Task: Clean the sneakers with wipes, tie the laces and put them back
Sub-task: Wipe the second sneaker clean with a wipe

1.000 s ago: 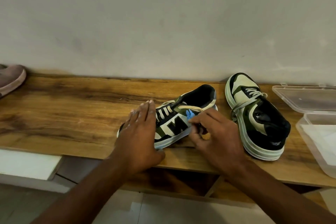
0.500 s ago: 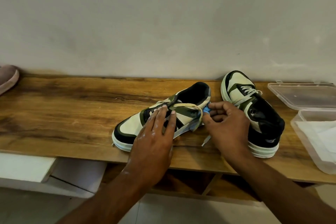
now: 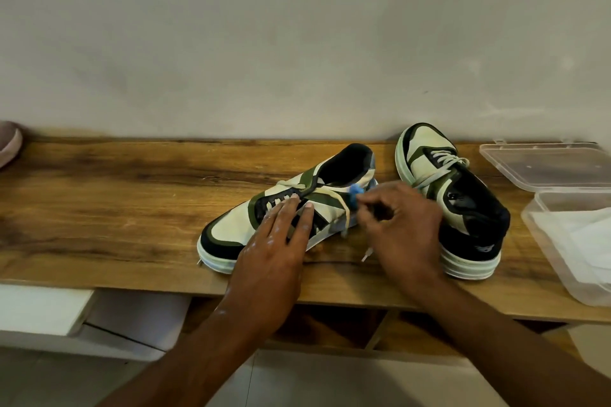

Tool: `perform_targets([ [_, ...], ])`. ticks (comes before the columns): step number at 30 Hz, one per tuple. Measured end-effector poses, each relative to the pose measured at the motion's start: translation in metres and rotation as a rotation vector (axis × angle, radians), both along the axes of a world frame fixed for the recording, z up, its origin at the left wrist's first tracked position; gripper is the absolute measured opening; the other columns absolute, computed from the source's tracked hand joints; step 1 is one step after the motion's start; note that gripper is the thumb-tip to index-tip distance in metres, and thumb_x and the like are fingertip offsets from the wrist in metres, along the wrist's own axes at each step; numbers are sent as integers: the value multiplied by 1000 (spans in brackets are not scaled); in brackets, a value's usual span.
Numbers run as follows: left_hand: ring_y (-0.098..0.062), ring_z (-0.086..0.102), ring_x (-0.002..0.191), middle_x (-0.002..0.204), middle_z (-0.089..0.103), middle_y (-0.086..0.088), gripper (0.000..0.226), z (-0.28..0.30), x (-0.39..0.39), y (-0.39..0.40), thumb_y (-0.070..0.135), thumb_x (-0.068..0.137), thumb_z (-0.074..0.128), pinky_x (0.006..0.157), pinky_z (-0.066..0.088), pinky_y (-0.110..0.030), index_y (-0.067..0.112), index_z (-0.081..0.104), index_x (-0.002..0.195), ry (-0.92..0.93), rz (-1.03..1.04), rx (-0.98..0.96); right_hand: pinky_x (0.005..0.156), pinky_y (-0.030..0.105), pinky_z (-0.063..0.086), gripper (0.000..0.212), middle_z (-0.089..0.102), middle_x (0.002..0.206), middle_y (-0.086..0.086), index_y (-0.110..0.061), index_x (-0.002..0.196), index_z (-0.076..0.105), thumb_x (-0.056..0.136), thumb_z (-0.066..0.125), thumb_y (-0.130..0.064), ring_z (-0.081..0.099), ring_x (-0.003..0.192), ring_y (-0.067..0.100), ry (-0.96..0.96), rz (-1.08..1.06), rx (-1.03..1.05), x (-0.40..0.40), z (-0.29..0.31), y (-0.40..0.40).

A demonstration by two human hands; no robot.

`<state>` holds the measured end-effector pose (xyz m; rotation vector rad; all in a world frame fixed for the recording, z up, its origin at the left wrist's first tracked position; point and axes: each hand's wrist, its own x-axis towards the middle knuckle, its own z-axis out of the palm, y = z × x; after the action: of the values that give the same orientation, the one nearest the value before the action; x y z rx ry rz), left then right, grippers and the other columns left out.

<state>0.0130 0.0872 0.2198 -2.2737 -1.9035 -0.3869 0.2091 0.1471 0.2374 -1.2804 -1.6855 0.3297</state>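
Note:
Two cream, green and black sneakers stand on the wooden shelf (image 3: 99,195). The left sneaker (image 3: 231,225) points its toe to the left, with loose laces. My left hand (image 3: 277,251) lies flat on its side, fingers spread over the lace area. My right hand (image 3: 400,225) pinches a small blue wipe (image 3: 355,193) against the sneaker's side near the heel. A lace end (image 3: 365,254) hangs onto the shelf under that hand. The right sneaker (image 3: 463,201) stands behind my right hand, toe toward the wall, laces tied.
An open clear plastic box (image 3: 542,225) with white wipes (image 3: 582,235) sits at the shelf's right end, its lid (image 3: 545,165) lying behind it. A pinkish shoe (image 3: 10,142) pokes in at the far left. The wall runs close behind the shelf.
The left sneaker was turned from lying on its side to standing upright. My right hand with the blue wipe shifted from its middle toward the heel. My left hand slid right onto the laces.

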Motion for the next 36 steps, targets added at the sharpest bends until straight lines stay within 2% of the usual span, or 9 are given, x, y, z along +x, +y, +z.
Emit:
perform_targets([
  [4, -34, 56, 136, 156, 49, -12, 102, -1, 0, 1, 14, 65, 96, 87, 61, -43, 15, 45, 153, -4, 4, 31, 75, 18, 58, 21, 71, 89, -7, -17, 93, 79, 80, 81, -1, 67, 80, 2, 75, -94, 31, 6, 2, 10],
  [11, -35, 53, 138, 159, 45, -11, 104, -4, -2, 2, 14, 68, 94, 86, 63, -49, 18, 38, 156, -26, 9, 6, 75, 19, 57, 20, 71, 97, -4, -14, 98, 79, 81, 81, -4, 65, 83, 3, -128, 197, 61, -24, -5, -17],
  [16, -33, 52, 140, 159, 44, -9, 103, -2, -4, 2, 16, 69, 94, 86, 63, -47, 19, 39, 156, -28, 4, 8, 71, 31, 61, 19, 71, 87, -6, -18, 89, 77, 79, 80, -3, 67, 77, 3, 112, -119, 37, 0, 5, 14],
  [18, -32, 51, 141, 160, 43, -9, 101, -2, -3, 2, 17, 71, 93, 88, 63, -45, 20, 39, 156, -32, 4, 2, 70, 31, 61, 18, 71, 86, -5, -17, 88, 77, 79, 80, -2, 67, 76, 4, 134, -152, 53, 1, 5, 17],
  [21, -33, 50, 141, 161, 42, -9, 101, -2, -2, 2, 16, 71, 93, 87, 63, -47, 20, 38, 156, -35, 14, -18, 72, 20, 58, 18, 70, 92, -5, -15, 93, 78, 80, 81, -3, 65, 80, 3, 7, -2, 71, -13, 1, 0],
  [24, -33, 49, 142, 162, 41, -9, 101, -1, -3, 3, 16, 72, 92, 87, 63, -49, 20, 37, 157, -31, 15, -31, 69, 22, 56, 16, 68, 92, -4, -13, 91, 77, 80, 82, -4, 62, 79, 5, -134, 166, 61, -24, 0, -11],
  [26, -32, 47, 144, 163, 39, -8, 101, 0, -3, 3, 17, 75, 91, 90, 62, -48, 21, 35, 158, -37, 8, -36, 68, 24, 56, 17, 68, 91, -5, -14, 90, 77, 79, 82, -3, 62, 78, 6, -124, 158, 53, -19, 3, -4],
  [31, -31, 54, 138, 158, 45, -8, 104, -1, -4, 3, 17, 67, 96, 83, 63, -42, 20, 40, 155, -32, -2, 8, 69, 35, 59, 18, 68, 88, -2, -13, 88, 74, 79, 78, 1, 65, 76, 8, 54, -100, 39, 3, 6, 17],
  [36, -31, 50, 142, 161, 42, -7, 101, -1, -5, 3, 18, 73, 92, 90, 62, -45, 22, 36, 157, -42, 1, -29, 71, 25, 56, 19, 66, 94, -6, -16, 92, 73, 81, 78, -1, 60, 81, 5, -126, 62, 38, -18, -1, -9],
])
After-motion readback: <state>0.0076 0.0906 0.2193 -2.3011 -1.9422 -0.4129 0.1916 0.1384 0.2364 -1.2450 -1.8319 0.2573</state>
